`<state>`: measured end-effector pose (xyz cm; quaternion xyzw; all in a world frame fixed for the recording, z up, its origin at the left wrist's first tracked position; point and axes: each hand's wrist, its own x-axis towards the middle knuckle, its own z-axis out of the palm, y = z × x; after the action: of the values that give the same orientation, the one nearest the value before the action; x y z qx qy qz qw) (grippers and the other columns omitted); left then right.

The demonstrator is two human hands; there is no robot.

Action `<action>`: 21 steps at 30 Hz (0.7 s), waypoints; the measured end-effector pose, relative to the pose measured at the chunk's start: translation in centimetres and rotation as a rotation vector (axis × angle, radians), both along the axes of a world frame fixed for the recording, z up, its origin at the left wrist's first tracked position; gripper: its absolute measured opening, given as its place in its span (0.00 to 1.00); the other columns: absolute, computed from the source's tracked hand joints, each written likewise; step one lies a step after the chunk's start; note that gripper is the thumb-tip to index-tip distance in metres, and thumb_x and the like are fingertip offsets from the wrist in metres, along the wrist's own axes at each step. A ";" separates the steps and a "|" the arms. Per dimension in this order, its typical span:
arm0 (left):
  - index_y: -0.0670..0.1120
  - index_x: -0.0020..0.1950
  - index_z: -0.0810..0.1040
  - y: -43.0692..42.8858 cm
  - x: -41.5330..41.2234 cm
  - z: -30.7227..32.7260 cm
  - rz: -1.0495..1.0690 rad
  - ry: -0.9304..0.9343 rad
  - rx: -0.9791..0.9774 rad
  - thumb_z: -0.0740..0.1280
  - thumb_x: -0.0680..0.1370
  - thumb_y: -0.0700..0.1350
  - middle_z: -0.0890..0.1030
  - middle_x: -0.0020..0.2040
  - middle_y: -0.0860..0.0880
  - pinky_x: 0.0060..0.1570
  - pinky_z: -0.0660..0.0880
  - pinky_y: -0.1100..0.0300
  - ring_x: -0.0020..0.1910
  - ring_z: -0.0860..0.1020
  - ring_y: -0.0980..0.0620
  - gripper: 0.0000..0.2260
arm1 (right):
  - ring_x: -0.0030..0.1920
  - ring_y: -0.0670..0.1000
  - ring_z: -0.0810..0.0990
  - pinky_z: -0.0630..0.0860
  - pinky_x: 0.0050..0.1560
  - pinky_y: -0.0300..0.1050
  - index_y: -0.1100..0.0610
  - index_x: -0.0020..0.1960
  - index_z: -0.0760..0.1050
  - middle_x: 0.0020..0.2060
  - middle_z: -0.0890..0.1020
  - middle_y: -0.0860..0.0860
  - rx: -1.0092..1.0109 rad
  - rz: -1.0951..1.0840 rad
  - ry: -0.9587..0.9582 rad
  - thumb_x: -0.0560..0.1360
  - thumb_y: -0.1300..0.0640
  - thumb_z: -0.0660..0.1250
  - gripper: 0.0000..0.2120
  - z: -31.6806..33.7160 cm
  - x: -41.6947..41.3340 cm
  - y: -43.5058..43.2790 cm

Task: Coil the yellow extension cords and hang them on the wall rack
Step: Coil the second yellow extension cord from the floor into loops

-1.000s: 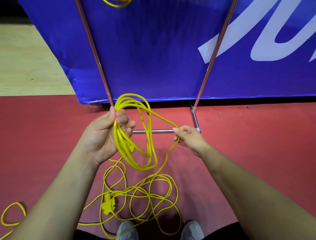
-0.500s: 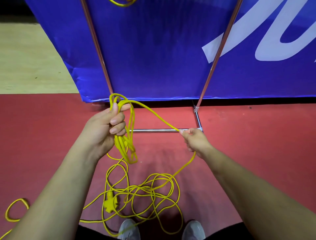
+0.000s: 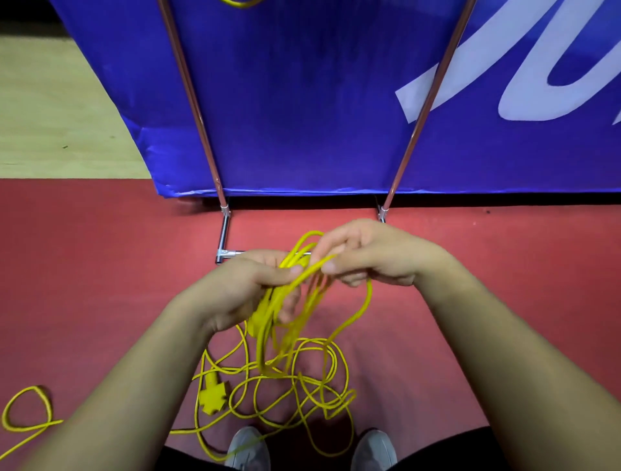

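Red floor [image 3: 100, 269], blue banner [image 3: 302, 101] behind metal rack legs [image 3: 198, 111]. Left hand [image 3: 242, 289] grips few finished loops of yellow cord [image 3: 265, 336]; right hand [image 3: 376, 259] pinches next strand beside it. Most cord lies tangled on floor near socket end [image 3: 213, 398]; coiling looks early, hanging not yet done. Yellow loop [image 3: 238, 2] at top edge, perhaps hung on rack. Banner lettering [image 3: 537, 84] white, cropped, unreadable.

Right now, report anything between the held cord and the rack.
Nothing visible does. The left hand grips the coil, the right hand pinches a strand, and only red floor separates them from the rack poles. The hanging spot lies above the frame; loose cord lies uncoiled by the shoes.
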<state>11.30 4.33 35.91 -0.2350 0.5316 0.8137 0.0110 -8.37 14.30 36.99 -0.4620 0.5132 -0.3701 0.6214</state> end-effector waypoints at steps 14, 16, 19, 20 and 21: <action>0.36 0.39 0.77 -1.2 0.1 0.1 0.130 -0.151 0.111 0.63 0.71 0.38 0.80 0.34 0.35 0.31 0.80 0.53 0.31 0.82 0.38 0.06 | 0.27 0.47 0.63 0.62 0.29 0.40 0.58 0.42 0.81 0.27 0.69 0.50 -0.110 -0.560 0.319 0.75 0.61 0.71 0.03 -3.5 -3.9 0.7; 0.36 0.41 0.77 -0.7 -0.2 0.1 0.111 -0.129 0.134 0.62 0.72 0.37 0.82 0.38 0.32 0.34 0.81 0.52 0.37 0.83 0.36 0.06 | 0.27 0.47 0.66 0.64 0.29 0.40 0.58 0.42 0.83 0.26 0.73 0.49 -0.171 -0.462 0.442 0.74 0.61 0.72 0.03 -2.2 -2.7 0.5; 0.36 0.45 0.78 -0.2 -0.6 0.0 0.082 -0.137 0.131 0.62 0.72 0.38 0.82 0.39 0.33 0.32 0.81 0.55 0.35 0.83 0.38 0.08 | 0.29 0.40 0.72 0.68 0.33 0.33 0.60 0.41 0.83 0.26 0.78 0.43 -0.244 -0.246 0.539 0.72 0.62 0.74 0.01 -0.3 0.5 0.1; 0.36 0.44 0.78 -0.2 -0.6 -0.1 0.077 -0.146 0.113 0.62 0.72 0.38 0.82 0.37 0.35 0.30 0.80 0.56 0.32 0.83 0.40 0.07 | 0.29 0.39 0.72 0.67 0.34 0.32 0.59 0.40 0.83 0.26 0.77 0.42 -0.272 -0.181 0.593 0.72 0.61 0.74 0.02 0.0 1.6 -0.1; 0.36 0.44 0.77 -0.2 -0.6 -0.1 0.076 -0.144 0.094 0.63 0.72 0.38 0.81 0.33 0.38 0.27 0.78 0.58 0.27 0.81 0.42 0.07 | 0.29 0.40 0.71 0.66 0.33 0.33 0.58 0.39 0.82 0.26 0.76 0.43 -0.294 -0.146 0.646 0.71 0.60 0.74 0.04 0.1 2.6 -0.2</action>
<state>10.67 4.09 35.85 -0.3122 0.4812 0.8186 0.0294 -5.78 14.07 37.12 -0.6017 0.6559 -0.3184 0.3260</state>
